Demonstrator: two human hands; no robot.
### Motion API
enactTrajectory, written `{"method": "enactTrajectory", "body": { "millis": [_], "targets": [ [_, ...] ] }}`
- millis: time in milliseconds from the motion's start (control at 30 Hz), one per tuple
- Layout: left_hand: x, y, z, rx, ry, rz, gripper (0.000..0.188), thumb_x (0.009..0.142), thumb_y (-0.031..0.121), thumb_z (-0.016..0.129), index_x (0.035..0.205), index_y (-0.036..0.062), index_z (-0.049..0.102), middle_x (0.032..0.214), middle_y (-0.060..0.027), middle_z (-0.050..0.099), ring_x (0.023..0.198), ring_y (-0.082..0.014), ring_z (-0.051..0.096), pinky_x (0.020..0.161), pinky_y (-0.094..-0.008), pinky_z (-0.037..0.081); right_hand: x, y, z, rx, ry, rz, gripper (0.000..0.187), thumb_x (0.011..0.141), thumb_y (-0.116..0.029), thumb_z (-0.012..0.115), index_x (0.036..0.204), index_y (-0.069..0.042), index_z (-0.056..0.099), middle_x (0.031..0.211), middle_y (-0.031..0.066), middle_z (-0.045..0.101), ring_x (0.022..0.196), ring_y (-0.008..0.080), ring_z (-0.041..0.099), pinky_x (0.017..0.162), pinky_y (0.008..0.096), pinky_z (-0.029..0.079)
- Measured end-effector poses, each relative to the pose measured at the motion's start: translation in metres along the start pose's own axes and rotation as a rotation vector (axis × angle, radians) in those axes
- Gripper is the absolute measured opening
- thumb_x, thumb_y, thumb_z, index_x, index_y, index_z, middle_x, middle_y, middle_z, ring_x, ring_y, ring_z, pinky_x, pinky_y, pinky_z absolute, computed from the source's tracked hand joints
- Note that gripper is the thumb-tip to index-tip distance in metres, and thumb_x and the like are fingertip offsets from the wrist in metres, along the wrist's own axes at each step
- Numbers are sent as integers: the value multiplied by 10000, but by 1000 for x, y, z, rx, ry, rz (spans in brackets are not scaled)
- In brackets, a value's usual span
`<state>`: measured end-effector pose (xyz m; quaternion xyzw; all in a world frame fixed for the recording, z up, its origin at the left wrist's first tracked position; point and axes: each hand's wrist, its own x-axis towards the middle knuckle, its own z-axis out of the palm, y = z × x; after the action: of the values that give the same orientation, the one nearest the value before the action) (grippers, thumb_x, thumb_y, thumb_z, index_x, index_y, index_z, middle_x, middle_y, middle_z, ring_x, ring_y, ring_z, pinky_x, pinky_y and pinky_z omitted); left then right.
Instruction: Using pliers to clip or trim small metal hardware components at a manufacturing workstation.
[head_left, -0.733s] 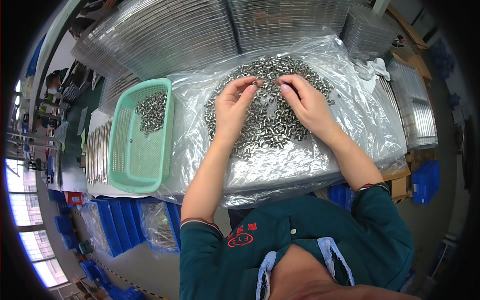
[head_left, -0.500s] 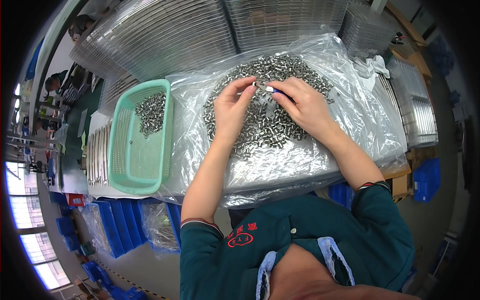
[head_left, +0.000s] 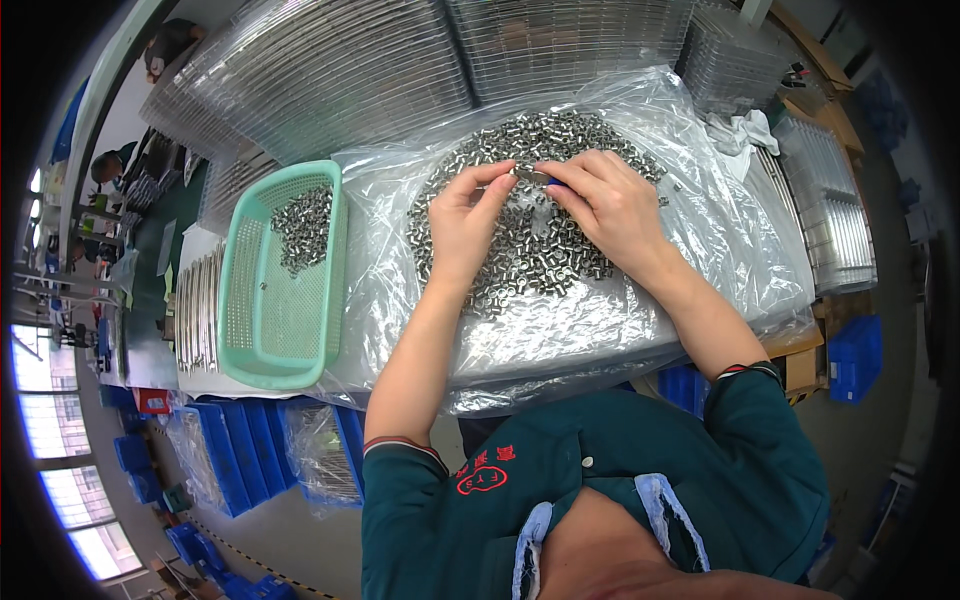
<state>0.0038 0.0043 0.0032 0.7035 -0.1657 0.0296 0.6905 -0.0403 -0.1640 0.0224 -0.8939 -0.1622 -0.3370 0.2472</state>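
Observation:
Between the thumb and fingertips of my left hand [head_left: 463, 222] is a small shiny metal fitting [head_left: 514, 170], mostly covered by the fingers. My right hand [head_left: 617, 208] is closed on a slim hand tool [head_left: 532, 176] with a metal tip and a dark blue handle; its exact kind is too small to make out. The tool's tip meets or nearly meets the fitting. Under both hands spreads a heap of similar short metal fittings [head_left: 545, 255], lying on clear plastic sheeting [head_left: 390, 230].
A pale green plastic basket [head_left: 336, 290] at the left holds a smaller pile of metal parts. Stacked clear plastic trays [head_left: 350, 70] line the table's far side. A white cloth [head_left: 742, 135] lies at the far right. Blue bins [head_left: 240, 455] stand below the table's near edge.
My right hand has shifted slightly right and turned a little, with the tool still in it. The left hand has barely moved and keeps its pinch on the fitting.

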Motion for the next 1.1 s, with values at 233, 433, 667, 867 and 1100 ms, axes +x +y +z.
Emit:
{"method": "enactTrajectory", "body": {
  "millis": [233, 433, 667, 867, 1100],
  "targets": [
    [4, 1, -7, -398, -112, -306, 217, 855, 144, 565, 1040, 33, 585, 907, -60, 629, 834, -108, 580, 681, -220, 448, 3, 1, -4, 237, 34, 136, 210, 806, -201, 595, 999, -125, 635, 793, 25, 579, 669, 148, 547, 576, 266, 451],
    [7, -3, -13, -675, -199, -435, 257, 867, 151, 546, 1103, 50, 536, 896, -48, 611, 823, -119, 569, 669, -243, 462, -3, -2, 1, 1064, -173, 602, 293, 915, -254, 465, 1103, -53, 564, 765, 2, 551, 606, 36, 480, 518, 178, 412],
    [6, -5, -15, -806, -270, -426, 232, 862, 146, 553, 1082, 74, 530, 955, -46, 587, 811, -116, 558, 679, -251, 466, -2, -7, 0, 1334, -263, 756, 310, 908, -288, 477, 1051, -23, 552, 685, -25, 512, 492, 3, 413, 389, 136, 311],
    [5, -1, -14, -770, -314, -419, 258, 847, 129, 574, 1091, 66, 517, 996, -52, 585, 822, -103, 552, 697, -232, 459, -2, -8, -2, 1326, -363, 886, 273, 883, -273, 523, 1010, -34, 557, 554, -47, 472, 403, 0, 365, 361, 138, 278],
    [1, 8, -7, -538, -243, -329, 277, 836, 90, 573, 1102, 51, 510, 1017, -54, 583, 851, -93, 551, 710, -228, 458, -3, -8, 3, 1378, -407, 925, 254, 878, -260, 534, 1009, -45, 563, 559, -56, 465, 405, -9, 354, 351, 142, 255]
  ]
}}
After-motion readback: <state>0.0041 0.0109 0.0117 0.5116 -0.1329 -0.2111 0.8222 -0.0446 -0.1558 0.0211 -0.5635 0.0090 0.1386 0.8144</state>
